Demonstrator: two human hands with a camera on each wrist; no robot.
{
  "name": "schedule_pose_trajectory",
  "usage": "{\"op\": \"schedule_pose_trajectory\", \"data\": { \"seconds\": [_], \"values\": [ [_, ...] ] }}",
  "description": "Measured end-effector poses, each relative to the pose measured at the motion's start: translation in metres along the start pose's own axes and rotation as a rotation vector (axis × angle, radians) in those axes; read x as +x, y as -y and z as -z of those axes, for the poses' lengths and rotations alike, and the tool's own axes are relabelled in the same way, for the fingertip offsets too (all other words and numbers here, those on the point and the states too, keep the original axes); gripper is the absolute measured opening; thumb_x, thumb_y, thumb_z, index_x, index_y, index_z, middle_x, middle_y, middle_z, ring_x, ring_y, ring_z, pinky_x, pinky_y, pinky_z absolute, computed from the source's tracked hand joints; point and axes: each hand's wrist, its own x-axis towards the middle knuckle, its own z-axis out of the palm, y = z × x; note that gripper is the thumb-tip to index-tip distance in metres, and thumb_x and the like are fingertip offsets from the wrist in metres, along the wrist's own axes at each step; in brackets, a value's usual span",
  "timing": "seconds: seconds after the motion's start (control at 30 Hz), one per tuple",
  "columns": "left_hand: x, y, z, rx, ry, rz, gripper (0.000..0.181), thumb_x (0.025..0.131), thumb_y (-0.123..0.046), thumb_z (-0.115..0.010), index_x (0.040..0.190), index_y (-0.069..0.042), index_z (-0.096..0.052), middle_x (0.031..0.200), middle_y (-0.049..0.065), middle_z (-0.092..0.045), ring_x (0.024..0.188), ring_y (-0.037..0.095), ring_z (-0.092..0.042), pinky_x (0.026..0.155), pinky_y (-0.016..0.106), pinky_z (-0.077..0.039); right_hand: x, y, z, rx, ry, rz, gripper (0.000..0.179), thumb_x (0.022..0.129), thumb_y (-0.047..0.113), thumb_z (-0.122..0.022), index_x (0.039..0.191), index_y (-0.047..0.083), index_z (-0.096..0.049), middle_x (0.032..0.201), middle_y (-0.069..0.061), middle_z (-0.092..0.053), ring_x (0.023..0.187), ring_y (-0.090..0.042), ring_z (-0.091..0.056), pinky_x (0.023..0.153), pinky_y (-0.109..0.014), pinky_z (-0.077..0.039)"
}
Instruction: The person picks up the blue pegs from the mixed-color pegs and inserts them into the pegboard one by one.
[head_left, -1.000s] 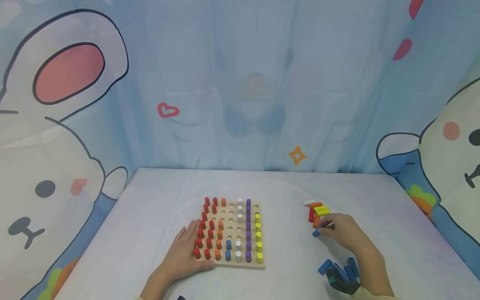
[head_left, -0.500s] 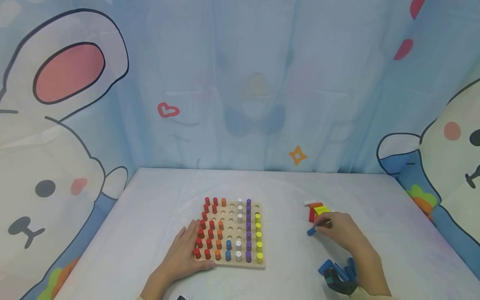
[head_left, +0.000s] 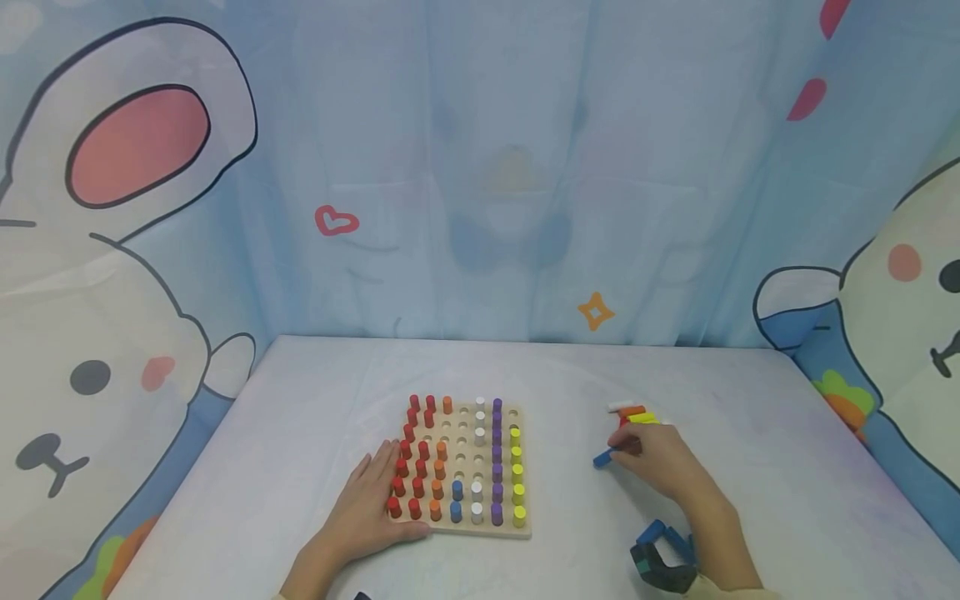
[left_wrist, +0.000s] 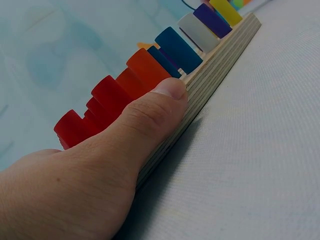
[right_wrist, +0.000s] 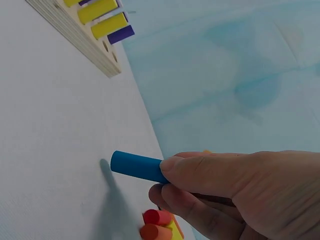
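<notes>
A wooden pegboard (head_left: 468,527) lies on the white table, with rows of red, orange, blue, white, purple and yellow pegs standing in it and several bare holes. My left hand (head_left: 367,508) rests against its near left corner, fingers straight along the left side and thumb (left_wrist: 165,97) on the front edge. Between the thumb and fingers of my right hand (head_left: 660,458) is a blue peg (right_wrist: 137,166), tilted and clear of the table, right of the board. The far fingers of the left hand are hidden in the left wrist view.
Beyond the right hand lies a small pile of loose pegs, with yellow (head_left: 642,418) and orange (head_left: 632,410) ones showing. Loose blue pegs (head_left: 651,532) lie near the right wrist, partly behind its dark strap (head_left: 663,571). A printed curtain (head_left: 510,167) hangs behind the table.
My right hand has moved left with the blue peg, away from the loose pegs and towards the board. The left hand and the pegboard have stayed still.
</notes>
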Motion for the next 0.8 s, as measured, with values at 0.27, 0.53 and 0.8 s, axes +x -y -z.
{"op": "schedule_pose_trajectory", "data": {
  "seconds": [0.27, 0.53, 0.8],
  "values": [
    [0.0, 0.0, 0.0, -0.002, -0.002, 0.0, 0.125, 0.06, -0.088, -0.055, 0.152, -0.009, -0.021, 0.158, 0.008, -0.024, 0.146, 0.022, -0.021, 0.119, 0.049, -0.015, 0.003, 0.013, -0.01, 0.009, 0.008, -0.018, 0.016, 0.08, 0.013, -0.075, 0.093, 0.01, -0.067, 0.087, 0.0, -0.067, 0.082, -0.013, -0.06, 0.08, -0.036, -0.057],
    [0.0, 0.0, 0.0, -0.006, 0.003, 0.002, 0.125, 0.06, -0.086, -0.056, 0.152, -0.009, -0.021, 0.158, 0.009, -0.024, 0.146, 0.022, -0.021, 0.119, 0.05, -0.015, 0.005, 0.027, -0.017, 0.006, -0.013, -0.002, 0.014, 0.08, 0.013, -0.075, 0.092, 0.012, -0.068, 0.085, 0.002, -0.069, 0.081, -0.012, -0.062, 0.077, -0.033, -0.057],
    [0.0, 0.0, 0.0, 0.002, 0.003, -0.001, 0.125, 0.061, -0.088, -0.055, 0.152, -0.009, -0.021, 0.158, 0.008, -0.024, 0.146, 0.021, -0.021, 0.12, 0.049, -0.015, 0.007, 0.037, -0.022, 0.005, -0.018, 0.008, 0.015, 0.08, 0.013, -0.076, 0.092, 0.014, -0.069, 0.085, 0.004, -0.069, 0.081, -0.011, -0.062, 0.076, -0.033, -0.058]
  ]
}}
